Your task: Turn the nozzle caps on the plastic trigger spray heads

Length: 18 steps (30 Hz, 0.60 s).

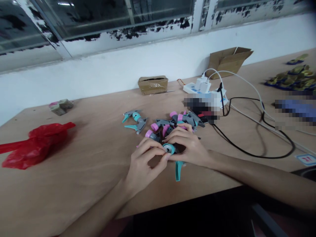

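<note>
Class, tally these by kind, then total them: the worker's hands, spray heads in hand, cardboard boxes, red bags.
Left hand and right hand: 2
Spray head in hand: 1
Cardboard boxes: 2
Red bag: 1
Total: 6

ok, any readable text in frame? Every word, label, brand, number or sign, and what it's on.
"21", as best I can tell: red characters on the sticker at the table's right; blurred, so not certain.
Blue markings on the white power strip: too small to read.
Held teal trigger piece: no text visible.
</note>
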Each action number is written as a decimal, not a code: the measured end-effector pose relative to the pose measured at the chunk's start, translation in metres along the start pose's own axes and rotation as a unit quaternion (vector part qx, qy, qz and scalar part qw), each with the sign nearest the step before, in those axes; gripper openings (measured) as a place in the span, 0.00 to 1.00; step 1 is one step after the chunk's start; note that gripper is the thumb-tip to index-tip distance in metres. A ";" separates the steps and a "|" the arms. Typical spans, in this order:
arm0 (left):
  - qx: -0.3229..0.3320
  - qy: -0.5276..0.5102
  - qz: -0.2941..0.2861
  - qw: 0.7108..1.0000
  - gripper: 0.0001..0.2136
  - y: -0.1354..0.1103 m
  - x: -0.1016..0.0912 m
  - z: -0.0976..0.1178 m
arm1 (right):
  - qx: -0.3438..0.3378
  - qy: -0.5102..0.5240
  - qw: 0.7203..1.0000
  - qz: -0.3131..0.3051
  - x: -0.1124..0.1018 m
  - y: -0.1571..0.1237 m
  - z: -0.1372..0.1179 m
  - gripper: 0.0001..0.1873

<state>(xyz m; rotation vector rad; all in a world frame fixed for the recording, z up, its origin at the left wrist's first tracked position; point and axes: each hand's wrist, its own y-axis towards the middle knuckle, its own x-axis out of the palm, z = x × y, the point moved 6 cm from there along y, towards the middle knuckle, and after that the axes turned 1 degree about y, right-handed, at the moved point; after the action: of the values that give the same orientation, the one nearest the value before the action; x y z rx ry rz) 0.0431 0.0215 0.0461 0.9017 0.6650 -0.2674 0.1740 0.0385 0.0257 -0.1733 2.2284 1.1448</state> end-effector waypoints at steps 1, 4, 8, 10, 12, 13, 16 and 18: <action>0.001 0.001 0.001 1.000 0.03 0.000 -0.001 0.000 | 0.000 -0.001 1.000 0.000 -0.001 0.000 0.000 0.12; 0.006 -0.003 0.000 1.000 0.04 0.000 -0.002 0.000 | 0.004 0.000 1.000 0.003 -0.002 0.002 -0.001 0.12; 0.011 0.006 -0.005 1.000 0.05 0.002 -0.003 0.002 | 0.005 0.003 1.000 0.007 -0.004 0.002 0.000 0.12; 0.017 0.017 -0.002 1.000 0.06 0.002 -0.004 0.004 | 0.008 0.004 1.000 0.004 -0.003 0.002 0.000 0.12; 0.024 0.023 0.002 0.999 0.07 0.002 -0.005 0.006 | 0.010 0.004 1.000 -0.001 -0.003 0.002 0.000 0.12; 0.026 0.026 0.001 0.999 0.07 0.002 -0.004 0.006 | 0.011 0.003 1.000 -0.003 -0.003 0.002 0.000 0.13; 0.022 0.035 -0.005 0.999 0.07 0.002 -0.003 0.005 | 0.012 0.001 1.000 -0.007 -0.002 0.001 0.001 0.14; 0.015 0.040 -0.009 0.999 0.06 0.002 -0.002 0.004 | 0.013 -0.003 1.000 -0.005 -0.002 0.000 0.002 0.14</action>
<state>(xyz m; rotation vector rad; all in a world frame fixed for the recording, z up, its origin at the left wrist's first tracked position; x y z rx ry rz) 0.0448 0.0191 0.0505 0.9391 0.7456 -0.2581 0.1763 0.0399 0.0260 -0.1708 2.2334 1.1089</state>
